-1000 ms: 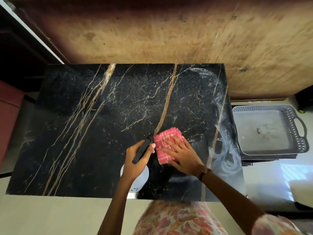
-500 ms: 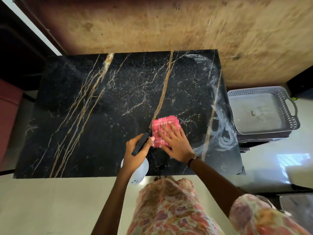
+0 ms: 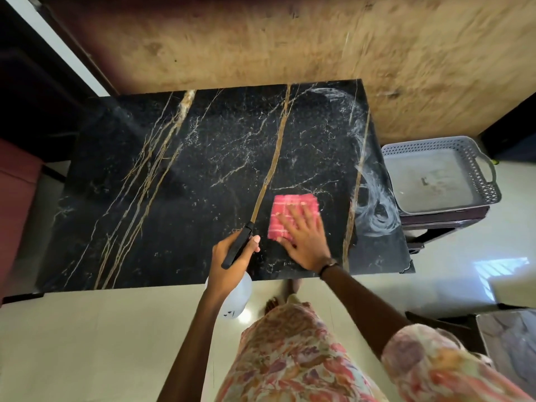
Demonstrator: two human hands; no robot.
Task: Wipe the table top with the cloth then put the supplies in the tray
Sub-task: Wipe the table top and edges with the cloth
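Observation:
A folded pink checked cloth (image 3: 290,210) lies on the black marble table top (image 3: 188,184), right of centre near the front edge. My right hand (image 3: 304,237) presses flat on the cloth with straight, spread fingers. My left hand (image 3: 229,256) grips a spray bottle (image 3: 236,297) by its black trigger head, the white body hanging below the table's front edge. White smeared streaks (image 3: 374,204) mark the table's right side. The grey perforated tray (image 3: 481,181) with handles sits on a low stand right of the table and holds nothing.
A wooden wall (image 3: 290,39) runs behind the table. Pale tiled floor (image 3: 87,343) lies in front. A dark red seat (image 3: 14,192) stands at the left edge. A dark low table with a grey object (image 3: 507,338) sits at the lower right.
My right hand has slid the cloth a little to the right across the table. The camera view has shifted back, showing more floor. My left hand still holds the spray bottle.

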